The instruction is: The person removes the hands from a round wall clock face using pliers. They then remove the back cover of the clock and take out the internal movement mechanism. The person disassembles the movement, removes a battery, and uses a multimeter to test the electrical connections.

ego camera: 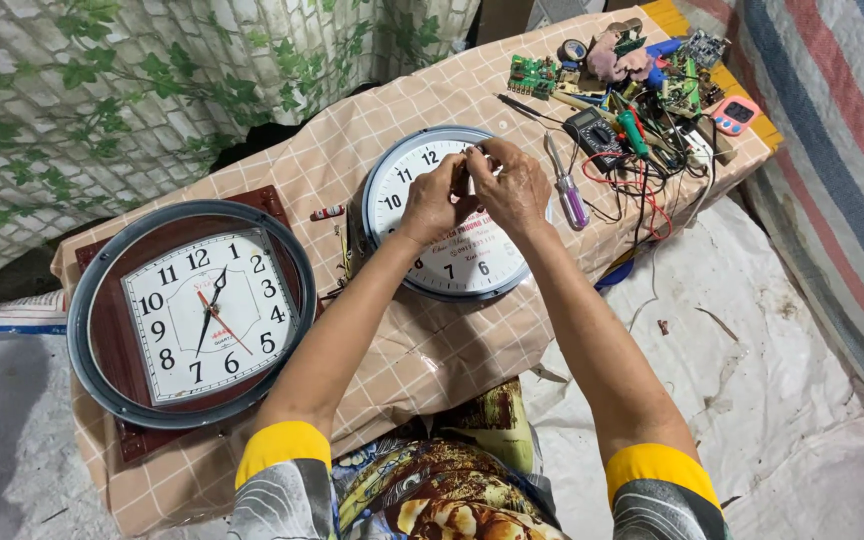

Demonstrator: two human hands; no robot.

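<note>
Round white clock [452, 255], flat on the surface [422, 350]: both hands met over its centre, left hand [435, 200] and right hand [514, 187] level, fingertips pinched together on a small part, unidentifiable.

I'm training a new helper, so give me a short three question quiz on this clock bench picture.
1. True or false: both hands are over the round white clock.
2. What shape is the face of the brown clock? A round, B square, C oval.
3. Which tool lies just right of the white clock on the checked cloth?

Key:
1. True.
2. B.
3. The purple-handled screwdriver.
</note>
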